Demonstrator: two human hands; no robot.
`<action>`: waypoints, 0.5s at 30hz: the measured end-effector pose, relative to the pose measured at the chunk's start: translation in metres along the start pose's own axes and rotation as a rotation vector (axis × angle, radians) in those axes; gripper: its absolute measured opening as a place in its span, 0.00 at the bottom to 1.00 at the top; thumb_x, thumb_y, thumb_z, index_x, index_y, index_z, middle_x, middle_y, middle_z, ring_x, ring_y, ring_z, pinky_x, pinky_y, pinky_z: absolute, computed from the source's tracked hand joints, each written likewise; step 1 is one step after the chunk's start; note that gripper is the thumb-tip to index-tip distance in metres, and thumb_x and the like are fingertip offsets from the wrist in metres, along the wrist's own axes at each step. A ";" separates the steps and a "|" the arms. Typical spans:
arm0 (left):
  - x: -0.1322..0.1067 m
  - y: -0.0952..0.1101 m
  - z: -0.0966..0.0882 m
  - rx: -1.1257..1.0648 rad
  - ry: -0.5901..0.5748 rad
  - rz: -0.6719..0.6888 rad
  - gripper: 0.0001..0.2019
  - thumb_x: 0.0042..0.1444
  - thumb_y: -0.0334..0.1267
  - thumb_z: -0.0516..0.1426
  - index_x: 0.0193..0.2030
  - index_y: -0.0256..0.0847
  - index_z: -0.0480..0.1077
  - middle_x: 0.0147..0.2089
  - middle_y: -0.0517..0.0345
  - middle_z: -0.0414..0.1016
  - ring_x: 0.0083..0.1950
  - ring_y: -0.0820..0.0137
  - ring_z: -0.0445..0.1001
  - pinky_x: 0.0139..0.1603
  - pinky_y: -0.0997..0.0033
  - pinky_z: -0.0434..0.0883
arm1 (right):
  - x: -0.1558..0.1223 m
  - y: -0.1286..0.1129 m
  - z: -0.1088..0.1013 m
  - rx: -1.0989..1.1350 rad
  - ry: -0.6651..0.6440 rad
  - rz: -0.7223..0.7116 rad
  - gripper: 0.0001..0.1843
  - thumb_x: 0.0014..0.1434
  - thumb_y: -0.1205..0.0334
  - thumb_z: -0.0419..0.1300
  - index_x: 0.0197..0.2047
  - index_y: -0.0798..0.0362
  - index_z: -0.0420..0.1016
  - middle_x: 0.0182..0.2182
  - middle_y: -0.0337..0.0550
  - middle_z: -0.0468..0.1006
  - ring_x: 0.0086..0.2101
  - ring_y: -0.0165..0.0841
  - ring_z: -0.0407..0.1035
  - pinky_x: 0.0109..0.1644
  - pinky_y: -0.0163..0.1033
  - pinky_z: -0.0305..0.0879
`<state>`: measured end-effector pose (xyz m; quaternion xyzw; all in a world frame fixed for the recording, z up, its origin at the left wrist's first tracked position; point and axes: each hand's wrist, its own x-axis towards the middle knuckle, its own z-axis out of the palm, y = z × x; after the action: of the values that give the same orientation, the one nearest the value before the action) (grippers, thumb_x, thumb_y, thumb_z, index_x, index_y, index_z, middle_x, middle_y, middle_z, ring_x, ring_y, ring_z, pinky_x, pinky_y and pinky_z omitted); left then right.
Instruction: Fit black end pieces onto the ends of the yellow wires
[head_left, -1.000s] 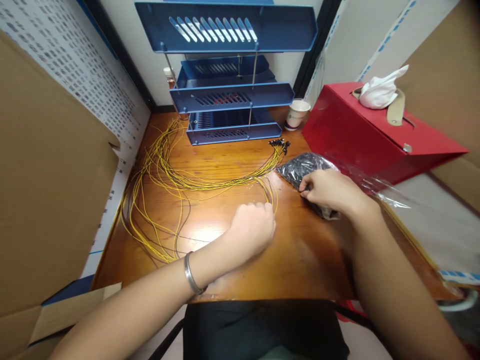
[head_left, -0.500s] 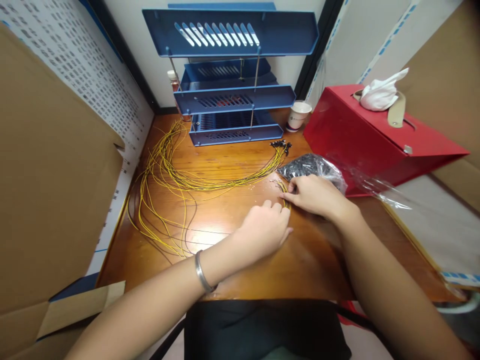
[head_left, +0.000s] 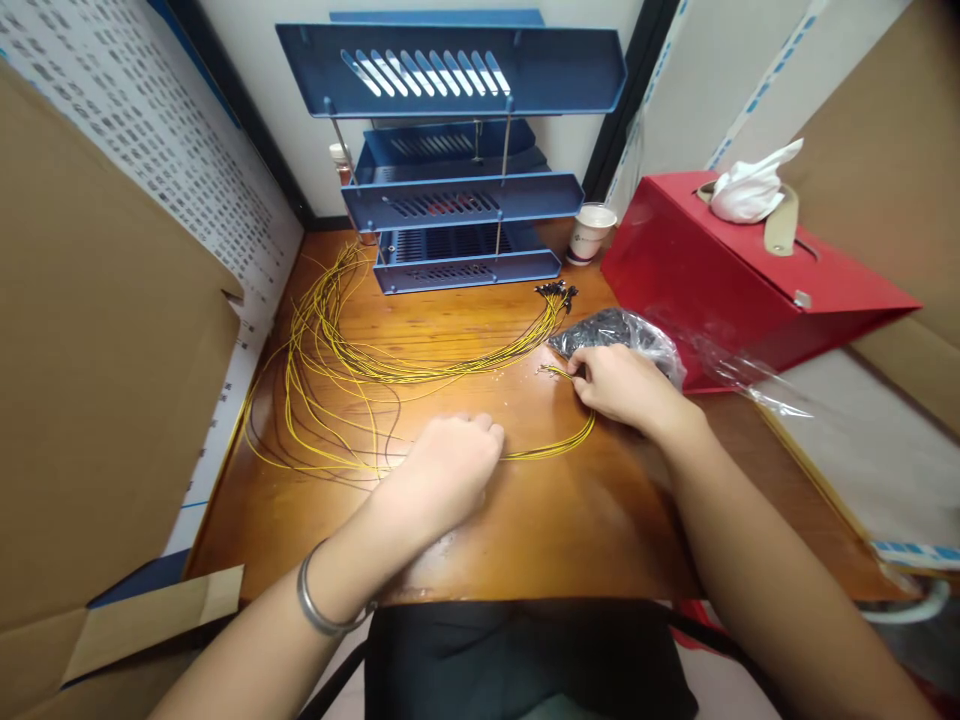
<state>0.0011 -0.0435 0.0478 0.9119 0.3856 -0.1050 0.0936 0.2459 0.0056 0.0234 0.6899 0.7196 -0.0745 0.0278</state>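
Note:
Thin yellow and dark wires point(head_left: 420, 375) lie in a long loop across the wooden table, with small black connectors point(head_left: 557, 292) on their far right ends. The near stretch of the wires runs through my left hand point(head_left: 452, 462), which is closed round it low over the table. From there the strands bend up to my right hand point(head_left: 619, 385), whose thumb and fingers pinch the bundle close to its bare ends point(head_left: 550, 370). Just behind the right hand is a clear plastic bag point(head_left: 619, 332) full of small black parts.
Blue stacked trays point(head_left: 461, 205) stand at the back, with a paper cup point(head_left: 592, 234) beside them and a bottle point(head_left: 341, 160) partly hidden behind. A red tissue box point(head_left: 712, 270) is at the right. Cardboard point(head_left: 97, 350) walls the left side.
My left hand has slid left along the wires, away from the right hand, and a stretch of bundle now shows between them. My right hand stays near the wire ends. The view shifted slightly.

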 end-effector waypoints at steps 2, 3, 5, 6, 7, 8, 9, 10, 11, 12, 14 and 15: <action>0.010 -0.008 -0.005 -0.145 -0.072 0.039 0.06 0.57 0.29 0.55 0.37 0.41 0.73 0.36 0.53 0.79 0.35 0.62 0.77 0.35 0.65 0.68 | 0.000 0.000 0.001 0.011 0.006 -0.023 0.13 0.59 0.64 0.55 0.43 0.50 0.79 0.40 0.50 0.84 0.43 0.46 0.77 0.42 0.42 0.65; 0.016 -0.012 -0.006 -0.236 -0.098 0.066 0.02 0.57 0.35 0.58 0.36 0.43 0.73 0.34 0.56 0.79 0.33 0.64 0.76 0.33 0.67 0.67 | 0.000 0.000 0.001 0.017 0.008 -0.035 0.12 0.60 0.64 0.55 0.43 0.50 0.79 0.40 0.50 0.84 0.42 0.45 0.77 0.42 0.41 0.64; 0.030 -0.021 -0.004 -0.356 -0.051 0.056 0.08 0.59 0.44 0.60 0.36 0.43 0.74 0.35 0.57 0.80 0.34 0.66 0.76 0.33 0.69 0.66 | 0.000 -0.001 0.001 0.023 0.012 -0.061 0.12 0.61 0.63 0.54 0.42 0.51 0.79 0.40 0.49 0.84 0.42 0.43 0.77 0.40 0.40 0.63; 0.038 -0.024 0.000 -0.367 0.056 0.009 0.08 0.61 0.44 0.59 0.38 0.42 0.74 0.37 0.57 0.80 0.35 0.65 0.76 0.34 0.68 0.67 | 0.000 -0.001 0.002 0.021 0.015 -0.072 0.12 0.62 0.63 0.54 0.41 0.51 0.79 0.40 0.49 0.84 0.41 0.43 0.77 0.40 0.40 0.63; 0.046 -0.027 0.005 -0.366 0.159 -0.031 0.08 0.61 0.43 0.59 0.40 0.41 0.74 0.39 0.55 0.81 0.38 0.65 0.77 0.38 0.67 0.69 | 0.000 -0.002 0.002 0.016 0.019 -0.083 0.12 0.62 0.63 0.53 0.41 0.51 0.79 0.39 0.49 0.84 0.40 0.43 0.77 0.39 0.40 0.62; 0.054 -0.030 0.012 -0.371 0.249 -0.062 0.08 0.62 0.42 0.59 0.42 0.40 0.74 0.42 0.54 0.81 0.41 0.64 0.78 0.41 0.66 0.70 | 0.000 -0.003 0.002 0.011 0.023 -0.093 0.13 0.63 0.63 0.52 0.41 0.51 0.79 0.38 0.49 0.84 0.40 0.42 0.77 0.38 0.40 0.61; 0.060 -0.031 0.019 -0.392 0.317 -0.080 0.09 0.62 0.41 0.59 0.44 0.40 0.74 0.44 0.53 0.81 0.43 0.63 0.78 0.44 0.65 0.71 | 0.000 -0.005 0.002 0.007 0.027 -0.105 0.13 0.64 0.63 0.52 0.40 0.52 0.79 0.38 0.49 0.84 0.39 0.42 0.77 0.37 0.40 0.61; 0.066 -0.032 0.025 -0.409 0.374 -0.089 0.09 0.62 0.40 0.60 0.46 0.39 0.74 0.46 0.52 0.80 0.45 0.63 0.77 0.46 0.64 0.71 | 0.000 -0.006 0.003 0.004 0.031 -0.117 0.13 0.64 0.63 0.52 0.40 0.52 0.79 0.37 0.49 0.84 0.38 0.42 0.77 0.37 0.40 0.60; 0.070 -0.033 0.032 -0.413 0.427 -0.100 0.09 0.62 0.40 0.60 0.47 0.38 0.74 0.46 0.52 0.80 0.46 0.63 0.77 0.48 0.64 0.71 | -0.001 -0.008 0.003 0.005 0.034 -0.134 0.13 0.64 0.63 0.52 0.41 0.52 0.79 0.37 0.49 0.84 0.38 0.42 0.77 0.37 0.40 0.60; 0.073 -0.032 0.037 -0.410 0.471 -0.116 0.10 0.62 0.39 0.61 0.47 0.38 0.74 0.46 0.52 0.80 0.47 0.62 0.77 0.49 0.63 0.71 | -0.001 -0.009 0.002 0.009 0.036 -0.155 0.13 0.65 0.64 0.52 0.41 0.52 0.79 0.37 0.49 0.84 0.38 0.42 0.77 0.38 0.40 0.60; 0.076 -0.031 0.044 -0.410 0.519 -0.131 0.10 0.61 0.39 0.62 0.47 0.38 0.74 0.45 0.52 0.79 0.46 0.63 0.76 0.49 0.63 0.71 | -0.002 -0.013 0.002 0.023 0.040 -0.200 0.13 0.65 0.64 0.52 0.41 0.52 0.79 0.37 0.49 0.84 0.38 0.42 0.77 0.39 0.40 0.61; 0.076 -0.030 0.046 -0.414 0.533 -0.139 0.10 0.61 0.40 0.62 0.47 0.38 0.74 0.44 0.52 0.79 0.45 0.63 0.76 0.49 0.63 0.71 | -0.003 -0.014 0.002 0.031 0.042 -0.222 0.13 0.65 0.64 0.52 0.41 0.52 0.79 0.37 0.49 0.84 0.37 0.42 0.77 0.39 0.40 0.61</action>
<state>0.0254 0.0178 -0.0187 0.8404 0.4708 0.2114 0.1652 0.2317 0.0019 0.0232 0.6077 0.7907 -0.0739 -0.0063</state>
